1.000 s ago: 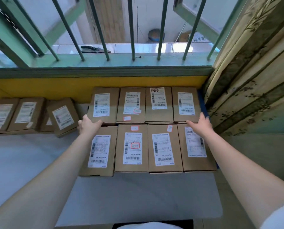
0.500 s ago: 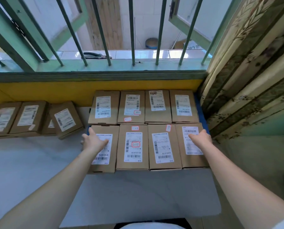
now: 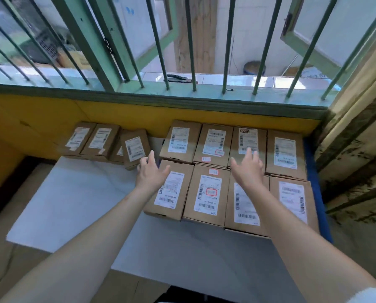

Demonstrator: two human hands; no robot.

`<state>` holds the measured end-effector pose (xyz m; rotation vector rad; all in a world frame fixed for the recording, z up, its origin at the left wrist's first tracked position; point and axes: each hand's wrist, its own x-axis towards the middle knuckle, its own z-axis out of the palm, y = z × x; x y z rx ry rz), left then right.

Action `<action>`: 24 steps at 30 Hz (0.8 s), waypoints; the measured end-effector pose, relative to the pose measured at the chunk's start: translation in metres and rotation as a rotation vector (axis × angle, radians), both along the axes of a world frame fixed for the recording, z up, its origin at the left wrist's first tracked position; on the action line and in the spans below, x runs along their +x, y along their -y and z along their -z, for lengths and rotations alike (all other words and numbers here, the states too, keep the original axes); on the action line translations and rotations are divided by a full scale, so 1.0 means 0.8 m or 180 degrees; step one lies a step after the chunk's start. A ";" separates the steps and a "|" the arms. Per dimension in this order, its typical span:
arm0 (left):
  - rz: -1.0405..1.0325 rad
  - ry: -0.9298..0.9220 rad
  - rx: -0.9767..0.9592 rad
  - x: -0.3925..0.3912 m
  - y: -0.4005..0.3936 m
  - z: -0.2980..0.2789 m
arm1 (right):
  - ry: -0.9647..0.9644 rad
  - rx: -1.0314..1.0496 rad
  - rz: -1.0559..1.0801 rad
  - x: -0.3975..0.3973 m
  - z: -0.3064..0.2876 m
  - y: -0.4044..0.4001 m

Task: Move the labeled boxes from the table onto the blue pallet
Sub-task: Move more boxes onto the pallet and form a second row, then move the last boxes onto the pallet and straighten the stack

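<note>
Several brown labeled boxes lie in two rows on the blue pallet (image 3: 311, 162), whose edge shows at the right. The front row starts with a box (image 3: 171, 193) at the left. More labeled boxes (image 3: 99, 139) sit on the white table (image 3: 73, 204) to the left, the nearest one (image 3: 135, 147) tilted. My left hand (image 3: 151, 171) hovers open between that tilted box and the front-left pallet box, holding nothing. My right hand (image 3: 248, 169) is open above the middle boxes, fingers spread, empty.
A yellow wall (image 3: 40, 119) runs behind the boxes under a green barred window (image 3: 161, 88). A worn curtain or wall panel (image 3: 357, 138) stands close at the right. Floor shows at the left and the bottom of the view.
Both hands have lifted off the outer pallet boxes and swung leftward; the right hand now hovers over the middle boxes and the left near the tilted table box. The view has turned left.
</note>
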<state>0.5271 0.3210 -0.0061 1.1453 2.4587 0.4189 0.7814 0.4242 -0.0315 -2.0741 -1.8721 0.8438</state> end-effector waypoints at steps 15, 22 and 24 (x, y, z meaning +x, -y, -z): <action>-0.0284 0.0796 0.0164 -0.272 0.039 0.029 | -0.0753 0.0129 -0.0960 -0.377 -0.004 0.035; -0.0234 0.1392 -0.0182 -0.358 0.008 0.125 | -0.0164 -0.0508 -0.0563 -0.483 0.094 0.008; -0.0246 0.1594 -0.0209 -0.366 -0.008 0.157 | 0.0057 -0.0664 -0.0433 -0.492 0.122 -0.006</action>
